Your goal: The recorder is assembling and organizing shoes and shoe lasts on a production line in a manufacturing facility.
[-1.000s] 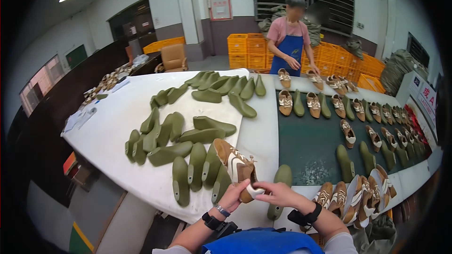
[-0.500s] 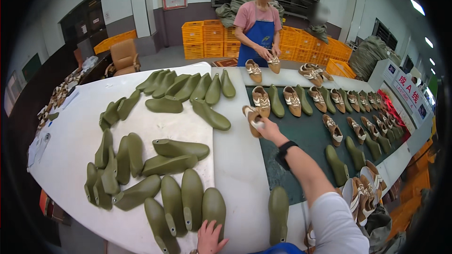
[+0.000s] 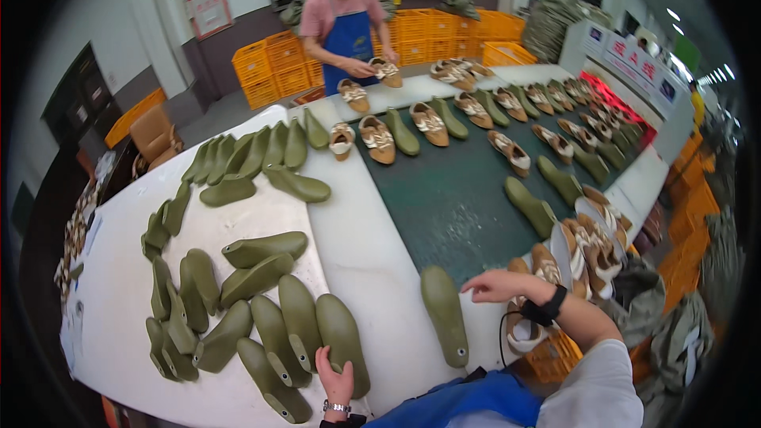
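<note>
My left hand (image 3: 336,379) rests at the near end of an olive-green shoe last (image 3: 342,337), fingers apart and touching it without a clear grip. My right hand (image 3: 493,286) is empty and open, its fingers pointing left beside another green shoe last (image 3: 444,309) that lies alone on the white border. Past my right wrist, brown and white sneakers (image 3: 583,250) stand crowded together. A brown and white sneaker (image 3: 342,141) stands by the far left corner of the dark green belt (image 3: 444,214).
Many shoe lasts (image 3: 265,269) lie on the white table (image 3: 119,269) at left. Sneakers and lasts line the belt's far side. A co-worker in a blue apron (image 3: 349,40) handles a sneaker (image 3: 386,71) across the table. Orange crates (image 3: 555,358) stand below at right.
My right hand has let go of the sneaker, now standing at the belt's far corner, and has come back toward me. The view has swung right. My left hand stays at the same last.
</note>
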